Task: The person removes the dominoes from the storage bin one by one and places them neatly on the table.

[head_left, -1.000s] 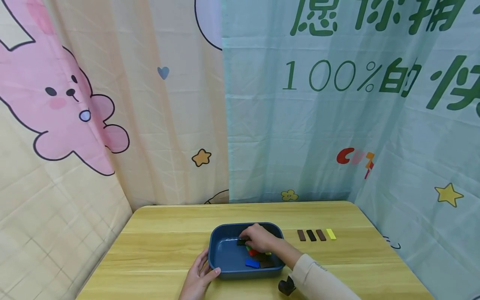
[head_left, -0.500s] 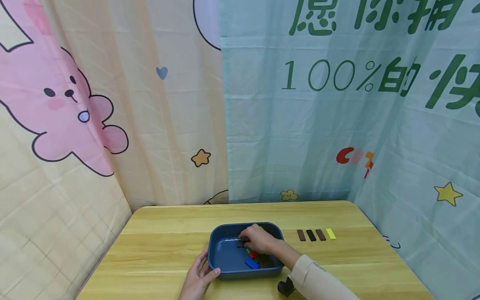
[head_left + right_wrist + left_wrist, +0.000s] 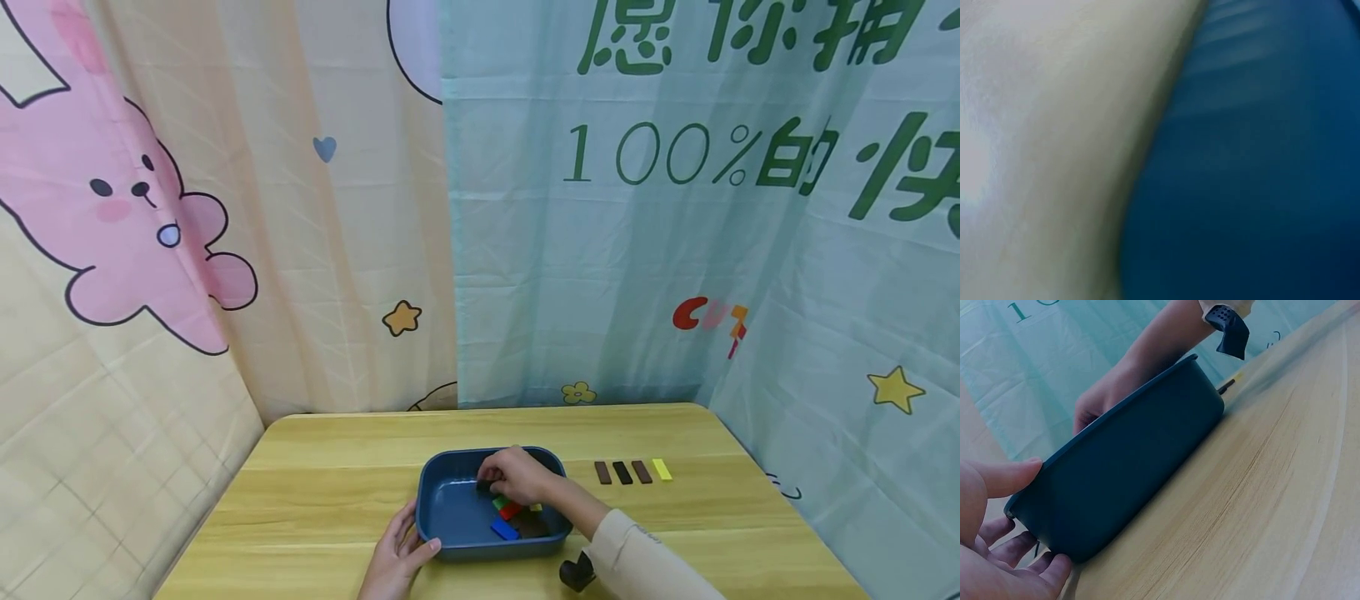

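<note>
We are seeing the right hand (image 3: 519,475) reaching over the near-right side into a dark blue rectangular plastic basin (image 3: 487,552) with rounded corners. Its fingers are bending downward and curling round a small black piece (image 3: 483,485), which is lying beneath the fingertips, mostly hidden; we cannot tell how firmly they are pinching it. The right wrist view is too blurred to help us.

The left hand (image 3: 397,554) is gripping the basin's near-left corner, its thumb lying over the rim and its other fingers pressing against the outer wall lower down.

Inside the basin, on the right, we are finding a loose cluster of small blocks: a green block (image 3: 500,502) is lying just beside a red block (image 3: 511,510), a blue rectangular block (image 3: 505,528) is resting nearer the front wall, dark brown blocks (image 3: 531,525) are sitting to its right, and a bit of yellow is showing behind them.

Right of the basin, on the light wood-grain desk (image 3: 322,492), four flat rectangular strips are standing in a spaced row: brown (image 3: 603,472), black (image 3: 622,472), brown (image 3: 642,472) and yellow (image 3: 662,470).
</note>
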### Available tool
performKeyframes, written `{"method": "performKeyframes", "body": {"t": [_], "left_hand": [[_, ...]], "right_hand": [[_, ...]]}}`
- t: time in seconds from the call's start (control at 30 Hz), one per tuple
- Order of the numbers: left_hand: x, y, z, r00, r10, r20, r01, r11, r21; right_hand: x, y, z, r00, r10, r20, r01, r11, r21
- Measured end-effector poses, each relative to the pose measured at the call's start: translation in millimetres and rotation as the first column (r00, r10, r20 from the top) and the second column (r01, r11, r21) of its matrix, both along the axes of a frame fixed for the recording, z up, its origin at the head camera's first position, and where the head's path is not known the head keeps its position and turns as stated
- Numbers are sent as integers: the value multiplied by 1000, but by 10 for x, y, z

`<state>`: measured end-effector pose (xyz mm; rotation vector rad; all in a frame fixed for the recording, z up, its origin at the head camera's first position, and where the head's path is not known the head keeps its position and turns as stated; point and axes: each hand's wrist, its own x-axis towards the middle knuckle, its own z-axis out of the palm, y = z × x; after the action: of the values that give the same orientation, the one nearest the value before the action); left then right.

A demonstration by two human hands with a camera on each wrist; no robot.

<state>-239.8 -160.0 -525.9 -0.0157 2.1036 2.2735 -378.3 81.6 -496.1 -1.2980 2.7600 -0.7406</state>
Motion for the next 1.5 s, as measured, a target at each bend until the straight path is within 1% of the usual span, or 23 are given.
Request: {"method": "performKeyframes", "body": {"t": [0.2,0.33,0.63,0.9,1.13,1.33,1.5], "left_hand": [[7,0,-8,1000,0,6,0,1000,1],[10,-1,-14,1000,6,-1,-6,1000,13],[6,-7,-26,1000,9,-15,-9,1000,13],[0,-2,-29,1000,7,-21,-7,1000,20],[0,-4,-17,1000,6,-17,-5,1000,11],[2,-7,-18,1000,1,-15,-1,1000,29],[8,-6,-13,1000,4,-15,-3,1000,29]], "right_hand": [[21,65,65,997,-46,68,49,998,-39],[33,114,102,994,-59,92,65,996,-60],[53,248,191,993,-49,105,63,990,-125],[51,397,228,990,-48,136,71,983,-167],[62,508,248,984,-77,161,107,977,-187],[102,616,274,983,-107,147,135,970,-202],[108,727,264,975,-128,182,168,960,-224]]}}
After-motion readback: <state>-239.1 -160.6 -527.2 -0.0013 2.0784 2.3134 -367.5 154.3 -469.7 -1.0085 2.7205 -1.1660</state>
